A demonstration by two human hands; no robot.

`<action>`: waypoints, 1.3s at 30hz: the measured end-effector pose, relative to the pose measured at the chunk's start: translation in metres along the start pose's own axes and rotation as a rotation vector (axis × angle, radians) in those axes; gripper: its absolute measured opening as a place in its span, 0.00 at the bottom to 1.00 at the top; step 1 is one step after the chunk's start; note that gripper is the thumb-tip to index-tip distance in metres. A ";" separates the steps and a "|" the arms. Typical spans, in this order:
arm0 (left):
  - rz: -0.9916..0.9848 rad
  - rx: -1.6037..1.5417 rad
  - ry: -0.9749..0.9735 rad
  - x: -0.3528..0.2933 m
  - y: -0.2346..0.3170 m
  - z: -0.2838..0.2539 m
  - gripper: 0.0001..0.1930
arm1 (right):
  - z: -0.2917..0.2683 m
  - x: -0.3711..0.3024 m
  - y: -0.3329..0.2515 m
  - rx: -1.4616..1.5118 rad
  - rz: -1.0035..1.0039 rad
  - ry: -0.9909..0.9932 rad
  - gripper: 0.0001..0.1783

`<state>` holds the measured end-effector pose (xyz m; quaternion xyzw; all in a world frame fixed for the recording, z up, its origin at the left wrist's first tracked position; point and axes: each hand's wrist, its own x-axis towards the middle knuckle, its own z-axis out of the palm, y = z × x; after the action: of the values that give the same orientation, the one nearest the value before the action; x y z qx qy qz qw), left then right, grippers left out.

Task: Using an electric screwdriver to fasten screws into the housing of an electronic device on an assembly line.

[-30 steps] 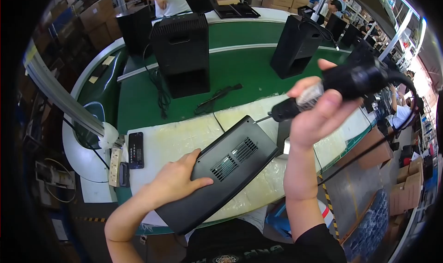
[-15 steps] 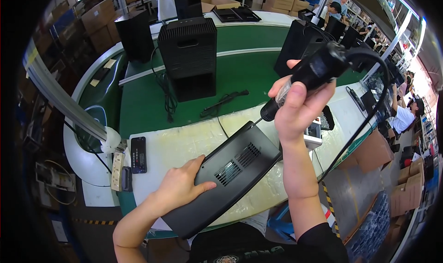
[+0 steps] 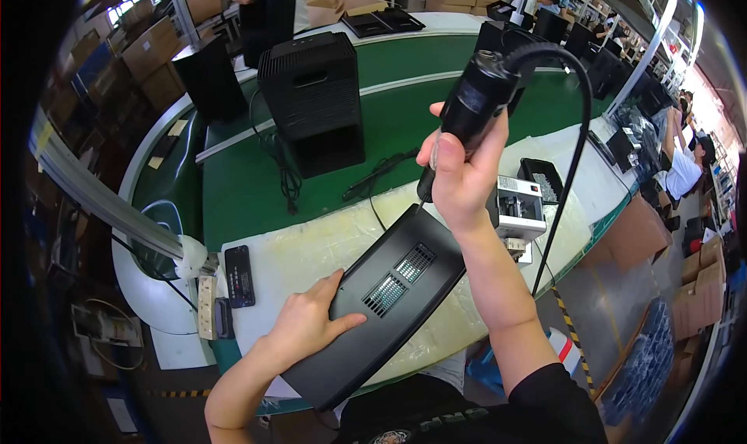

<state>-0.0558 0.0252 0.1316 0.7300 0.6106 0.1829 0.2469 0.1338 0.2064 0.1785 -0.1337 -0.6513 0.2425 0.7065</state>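
Observation:
A long black panel or casing (image 3: pixel 366 343) with two slotted vents lies slantwise on the padded worktop in front of me. My left hand (image 3: pixel 311 323) grips it near its left end, thumb on the top face and fingers over the far edge. In my right hand (image 3: pixel 467 171) is a black corded electric screwdriver (image 3: pixel 476 98), held nearly upright. Its bit points down at the panel's far corner and seems to touch it; any screw there is too small to make out. The screwdriver's thick cable arches to the right of my forearm.
Right of the panel stand a small screw-feeder-like machine (image 3: pixel 520 210) and a black tray of small parts (image 3: pixel 542 178). A phone (image 3: pixel 240 277) lies left, beside a power strip (image 3: pixel 206 308). Beyond are a tall black appliance (image 3: pixel 311 94) and a coiled cable (image 3: pixel 381 171) on the green belt.
My right hand has moved left and turned the screwdriver more upright, its bit staying at the panel's far corner. The left hand keeps its hold. Across the belt, a person's hand has shifted left.

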 end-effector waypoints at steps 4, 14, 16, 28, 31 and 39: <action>0.034 -0.002 0.051 0.001 -0.002 0.004 0.38 | -0.003 -0.001 0.005 0.013 0.007 0.000 0.37; -0.171 0.085 0.046 -0.022 0.013 -0.012 0.30 | -0.129 -0.029 -0.059 -0.498 -0.176 0.348 0.30; -0.170 0.058 0.063 -0.024 0.014 -0.009 0.29 | -0.166 -0.059 -0.047 -0.626 -0.075 0.359 0.33; -0.147 0.092 0.193 -0.028 0.008 -0.003 0.29 | -0.160 -0.113 -0.042 -0.539 0.218 0.319 0.31; -0.150 0.070 0.169 -0.024 0.010 -0.002 0.30 | -0.122 -0.091 -0.093 -0.325 0.194 0.289 0.29; -0.001 0.155 0.211 -0.036 -0.004 0.000 0.31 | 0.034 -0.043 -0.130 0.124 0.112 0.060 0.44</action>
<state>-0.0657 -0.0094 0.1310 0.7231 0.6459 0.2109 0.1244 0.1209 0.0700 0.2117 -0.1330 -0.6051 0.3175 0.7179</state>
